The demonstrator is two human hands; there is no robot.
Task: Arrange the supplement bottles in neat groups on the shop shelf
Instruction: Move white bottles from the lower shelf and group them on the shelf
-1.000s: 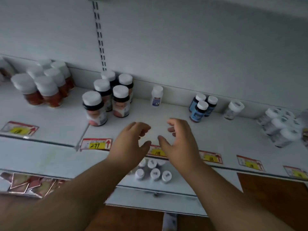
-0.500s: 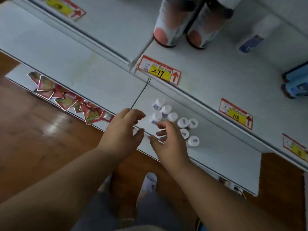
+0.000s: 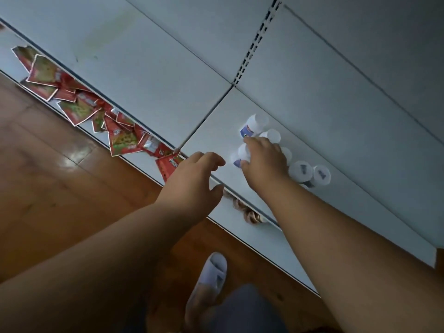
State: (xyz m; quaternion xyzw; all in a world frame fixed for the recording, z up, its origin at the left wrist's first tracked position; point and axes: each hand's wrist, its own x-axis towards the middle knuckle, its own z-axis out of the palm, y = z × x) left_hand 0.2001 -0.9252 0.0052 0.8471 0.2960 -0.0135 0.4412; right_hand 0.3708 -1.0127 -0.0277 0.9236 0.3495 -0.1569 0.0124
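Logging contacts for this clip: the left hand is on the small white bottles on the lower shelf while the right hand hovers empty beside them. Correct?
Not quite: the hands are swapped. In the head view the right hand is on the small white bottles on the lower shelf, fingers touching one, while the left hand hovers empty beside them.

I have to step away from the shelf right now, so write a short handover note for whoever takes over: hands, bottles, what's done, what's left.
Right hand: down on the cluster of small white bottles on the lower shelf, fingers curled on the front-left bottle.
Left hand: hovering beside the cluster at the shelf's front edge, fingers loosely curled, holding nothing.
Bottles: upright, bunched close together near the shelf's front; some are hidden under the right hand.
Done: the bottles are gathered in one spot.
Left: square them into neat rows. The red snack packets to the left lie scattered.
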